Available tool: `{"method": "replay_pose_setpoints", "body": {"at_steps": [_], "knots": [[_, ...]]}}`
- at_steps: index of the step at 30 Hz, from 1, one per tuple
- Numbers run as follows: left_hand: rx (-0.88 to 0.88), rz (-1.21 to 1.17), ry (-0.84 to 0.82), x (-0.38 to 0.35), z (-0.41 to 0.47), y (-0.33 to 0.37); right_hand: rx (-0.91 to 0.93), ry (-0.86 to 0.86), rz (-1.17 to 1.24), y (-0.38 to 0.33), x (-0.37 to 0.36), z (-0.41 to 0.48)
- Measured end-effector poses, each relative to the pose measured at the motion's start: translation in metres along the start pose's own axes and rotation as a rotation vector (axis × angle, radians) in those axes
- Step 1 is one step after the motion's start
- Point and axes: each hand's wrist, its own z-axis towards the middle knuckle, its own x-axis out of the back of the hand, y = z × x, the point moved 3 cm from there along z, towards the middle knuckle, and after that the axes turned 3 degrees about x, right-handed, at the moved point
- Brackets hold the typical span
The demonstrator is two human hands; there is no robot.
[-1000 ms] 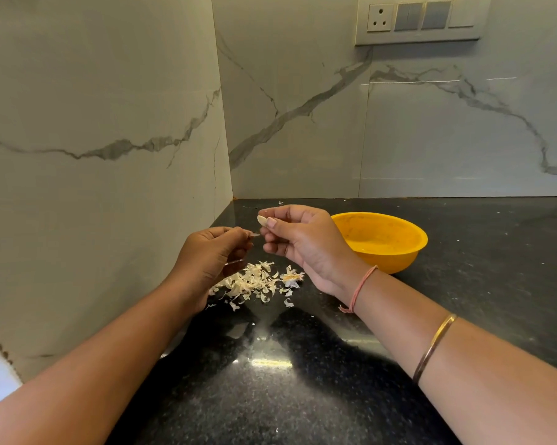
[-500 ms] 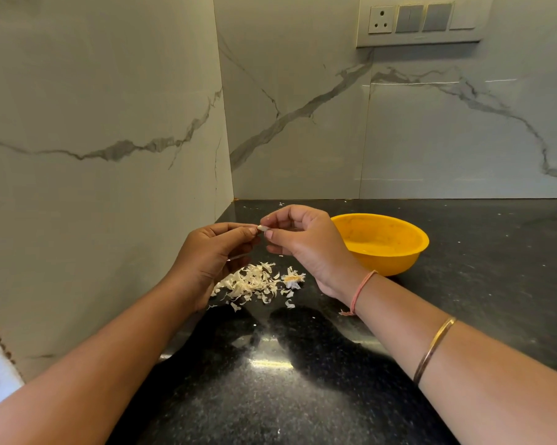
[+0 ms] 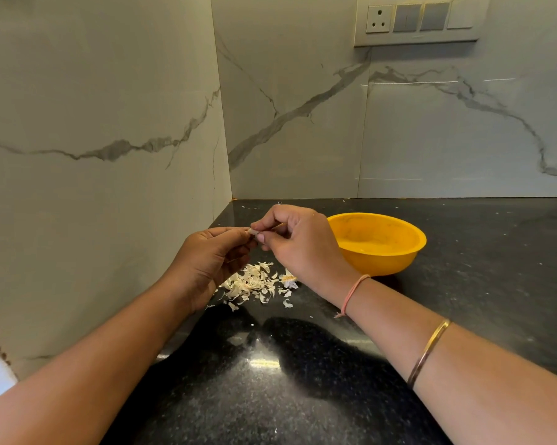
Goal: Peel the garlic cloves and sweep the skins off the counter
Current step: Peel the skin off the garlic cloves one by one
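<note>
Garlic clove (image 3: 253, 231): pinched between both hands above the counter (image 3: 302, 380); too small to tell its long axis.
Skins (image 3: 254, 284): loose pile under the hands, near the left wall.
Room: open counter on the right, behind the yellow bowl (image 3: 378, 242).
Left hand (image 3: 211, 261): fingers curled, tips on the clove.
Right hand (image 3: 298, 244): thumb and forefinger closed on the clove.

The garlic clove (image 3: 253, 231) is mostly hidden between the fingertips of the left hand (image 3: 206, 261) and right hand (image 3: 298, 244).
</note>
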Motion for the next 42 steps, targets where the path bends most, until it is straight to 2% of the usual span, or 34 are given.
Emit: {"method": "replay_pose_setpoints", "body": {"at_steps": [10,21,27,30,33,39,42], "knots": [[-0.005,-0.082,-0.079,-0.003,-0.002,0.003,-0.052,0.034,0.151,0.007,0.001,0.004],[-0.002,-0.076,-0.094,-0.002,-0.002,0.002,-0.012,0.023,0.074,0.006,0.002,0.005],[-0.003,-0.055,-0.054,0.0,-0.003,0.001,0.08,0.026,-0.057,-0.002,0.001,0.001],[-0.007,-0.06,-0.045,-0.001,-0.002,0.001,0.063,0.045,-0.039,-0.003,0.0,0.0],[-0.007,-0.011,-0.035,-0.001,0.0,0.0,-0.009,0.043,0.07,0.0,-0.002,0.0],[-0.021,0.154,0.02,0.001,0.003,-0.002,-0.291,0.065,0.524,0.003,-0.001,-0.003],[-0.051,0.271,0.061,0.002,0.003,-0.003,-0.393,0.071,0.662,0.006,0.002,-0.002]]}}
